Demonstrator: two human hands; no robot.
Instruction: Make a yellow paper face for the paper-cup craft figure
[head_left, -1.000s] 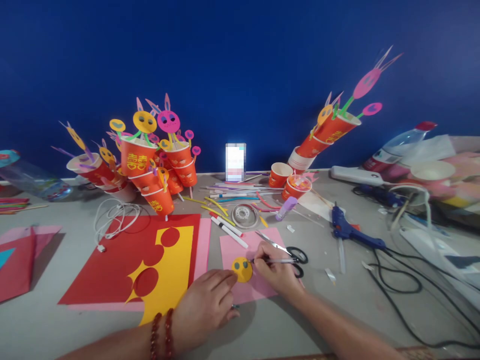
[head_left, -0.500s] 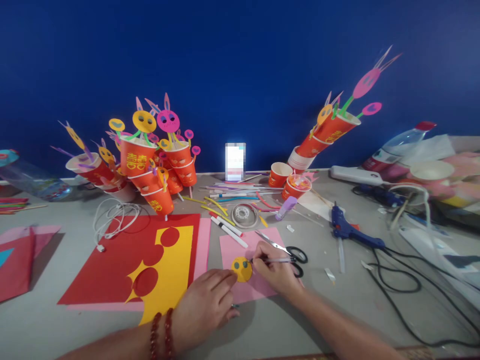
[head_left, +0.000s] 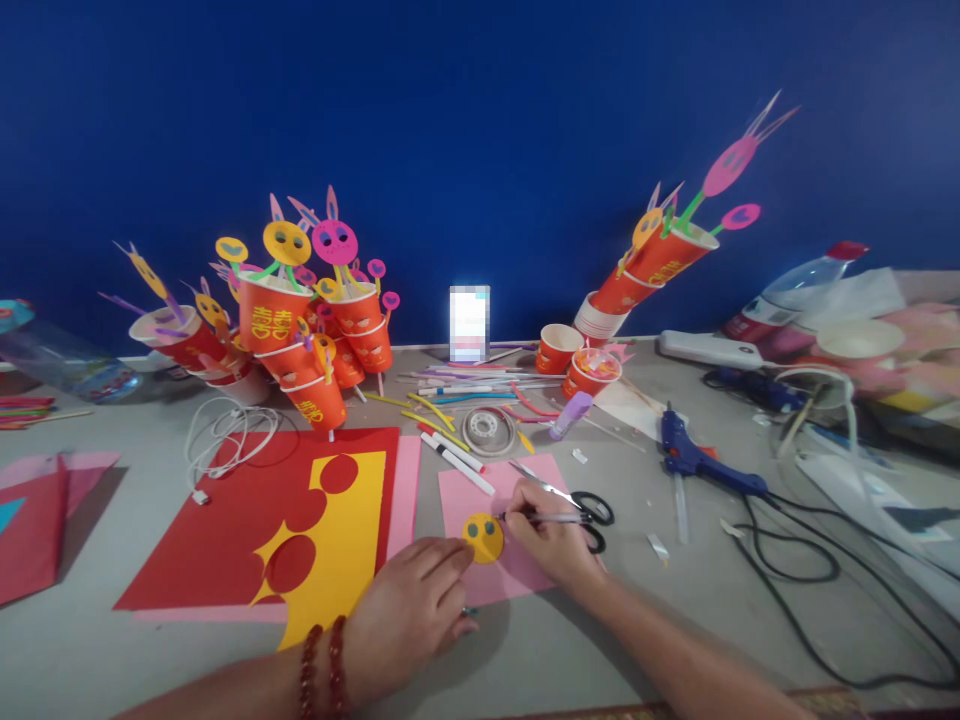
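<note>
We list here, by reference to the small pink sheet [head_left: 517, 582] on the grey table [head_left: 637, 492]:

Disc, one: the yellow disc [head_left: 484, 549], lying on the pink sheet, left of its middle; two dark ovals on it, any finer lines too small for us to read.

Left hand [head_left: 414, 600]: over the pink sheet's left edge, fingers laid together, foremost tips at the disc's left rim. A small teal-ended thing [head_left: 470, 611] shows beside the thumb; whether it is gripped we cannot tell.

Right hand [head_left: 553, 535]: above the pink sheet's right half, thumb and fingers pinching a slim pen [head_left: 559, 518], its point at the disc's upper right rim; contact we cannot confirm.

Scissors [head_left: 598, 507], one pair: blades across the pink sheet's upper right, black handles past its right edge.

Markers [head_left: 457, 462], two, white: at the pink sheet's upper left corner.

Yellow card [head_left: 356, 525] with round cut-outs: left of the pink sheet, upon a red sheet [head_left: 191, 550].

Step, as we judge it: fine pen-drawing on the disc. The next stroke calls for a light, short touch, with the left fingertips keeping the disc from turning.
</note>
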